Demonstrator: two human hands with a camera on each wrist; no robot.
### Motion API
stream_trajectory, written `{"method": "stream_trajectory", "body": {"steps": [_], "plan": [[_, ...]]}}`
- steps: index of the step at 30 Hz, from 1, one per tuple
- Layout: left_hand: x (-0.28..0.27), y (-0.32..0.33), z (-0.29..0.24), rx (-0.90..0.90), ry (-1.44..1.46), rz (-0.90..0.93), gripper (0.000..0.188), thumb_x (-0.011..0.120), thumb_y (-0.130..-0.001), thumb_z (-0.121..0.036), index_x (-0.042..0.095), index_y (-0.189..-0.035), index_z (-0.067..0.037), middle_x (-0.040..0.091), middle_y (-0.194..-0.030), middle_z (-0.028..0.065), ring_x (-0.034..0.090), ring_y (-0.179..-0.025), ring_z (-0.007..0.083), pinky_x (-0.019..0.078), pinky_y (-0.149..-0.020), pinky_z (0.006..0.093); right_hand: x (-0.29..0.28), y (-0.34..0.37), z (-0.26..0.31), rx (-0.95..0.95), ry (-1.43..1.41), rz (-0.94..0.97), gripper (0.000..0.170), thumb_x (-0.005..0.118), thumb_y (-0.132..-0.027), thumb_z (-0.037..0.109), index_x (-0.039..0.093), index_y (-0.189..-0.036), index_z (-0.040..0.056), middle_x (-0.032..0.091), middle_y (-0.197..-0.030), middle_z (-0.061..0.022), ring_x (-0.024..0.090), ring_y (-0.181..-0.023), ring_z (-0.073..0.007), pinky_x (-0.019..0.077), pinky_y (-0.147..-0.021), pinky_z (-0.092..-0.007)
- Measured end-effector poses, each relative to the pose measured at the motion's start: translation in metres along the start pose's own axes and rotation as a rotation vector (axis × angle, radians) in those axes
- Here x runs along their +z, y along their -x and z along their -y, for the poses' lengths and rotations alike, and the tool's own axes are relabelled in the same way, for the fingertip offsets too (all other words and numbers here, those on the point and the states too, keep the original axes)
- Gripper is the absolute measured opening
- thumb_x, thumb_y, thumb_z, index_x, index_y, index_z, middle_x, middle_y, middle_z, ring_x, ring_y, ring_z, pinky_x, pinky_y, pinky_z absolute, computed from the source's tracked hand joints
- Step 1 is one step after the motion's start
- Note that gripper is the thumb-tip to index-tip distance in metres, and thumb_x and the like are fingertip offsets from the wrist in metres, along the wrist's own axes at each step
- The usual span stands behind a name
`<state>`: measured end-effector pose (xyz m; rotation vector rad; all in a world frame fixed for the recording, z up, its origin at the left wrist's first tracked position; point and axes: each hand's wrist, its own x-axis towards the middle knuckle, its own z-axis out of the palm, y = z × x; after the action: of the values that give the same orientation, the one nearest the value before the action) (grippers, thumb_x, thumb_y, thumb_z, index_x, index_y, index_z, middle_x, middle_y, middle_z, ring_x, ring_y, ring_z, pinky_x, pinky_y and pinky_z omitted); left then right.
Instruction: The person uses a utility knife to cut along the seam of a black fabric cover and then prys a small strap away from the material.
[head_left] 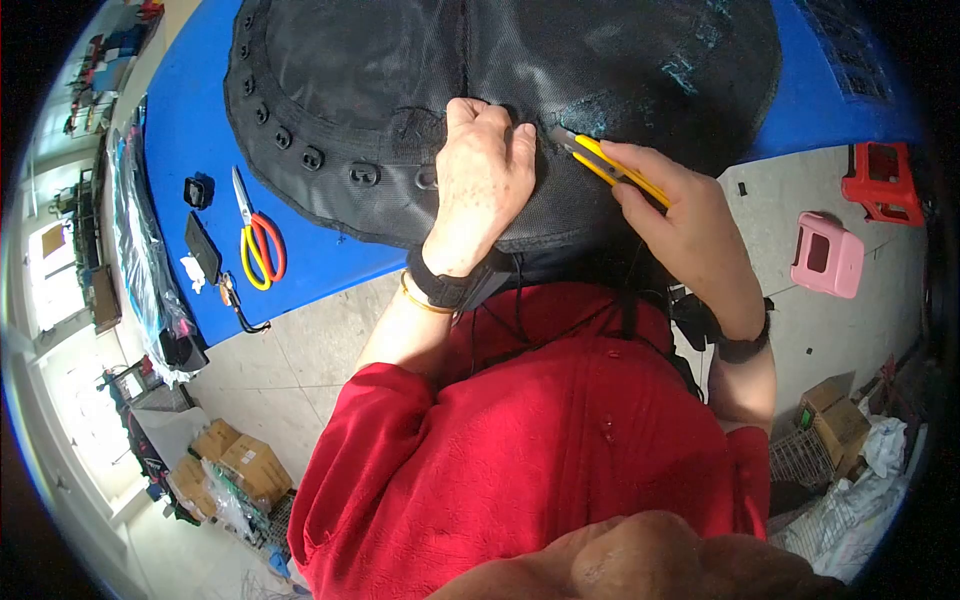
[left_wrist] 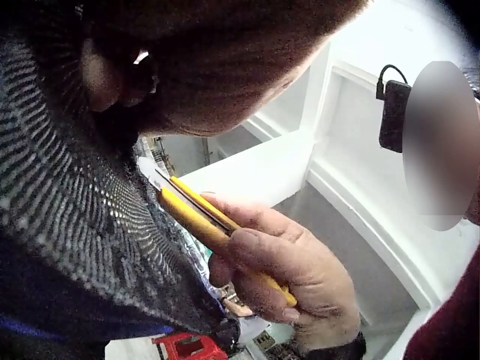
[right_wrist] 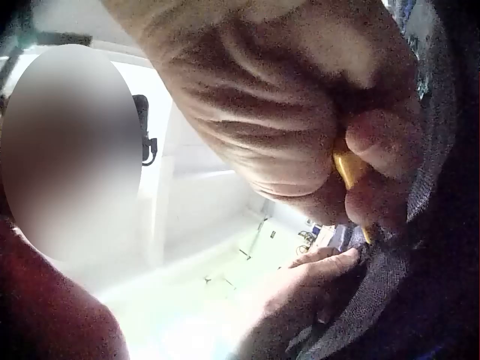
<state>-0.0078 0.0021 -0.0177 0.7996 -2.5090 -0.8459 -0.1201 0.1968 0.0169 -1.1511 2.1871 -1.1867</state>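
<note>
At the upper centre of the head view, the person's right hand [head_left: 690, 215] grips a yellow utility knife [head_left: 597, 160], its blade pointing left towards the thumb of the left hand [head_left: 480, 175]. The left hand rests with bent fingers on the black mesh fabric [head_left: 350, 80] across the top of the frame, though hidden fingertips mean one cannot tell whether it pinches a fold. The fabric lies over a blue tabletop [head_left: 190, 110], with red-and-yellow-handled scissors [head_left: 249, 216] at left.

Blue table [head_left: 190, 110], black mesh fabric [head_left: 340, 60] on it, scissors [head_left: 248, 214] alongside
</note>
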Motion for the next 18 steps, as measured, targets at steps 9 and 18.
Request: {"method": "stream_trajectory", "body": {"steps": [9, 18], "plan": [[0.003, 0.001, 0.001, 0.026, -0.028, -0.035, 0.027, 0.075, -0.090, -0.021, 0.069, -0.097, 0.003, 0.063, -0.107, 0.0201, 0.067, -0.094, 0.0398, 0.0547, -0.082, 0.0448, -0.004, 0.017, 0.003, 0.005, 0.044, 0.009, 0.035, 0.068, -0.093, 0.010, 0.066, -0.128, 0.0066, 0.073, -0.109, -0.0194, 0.072, -0.096, -0.0375, 0.0569, -0.081, -0.0420], [0.002, 0.001, 0.002, 0.023, -0.049, -0.013, 0.031, 0.076, -0.091, -0.027, 0.070, -0.098, 0.003, 0.063, -0.107, 0.0195, 0.067, -0.093, 0.0371, 0.0548, -0.082, 0.0429, -0.003, 0.024, 0.003, 0.011, 0.009, 0.006, 0.034, 0.068, -0.094, 0.009, 0.066, -0.127, 0.0062, 0.072, -0.114, -0.0203, 0.071, -0.101, -0.0380, 0.0572, -0.085, -0.0415]]}}
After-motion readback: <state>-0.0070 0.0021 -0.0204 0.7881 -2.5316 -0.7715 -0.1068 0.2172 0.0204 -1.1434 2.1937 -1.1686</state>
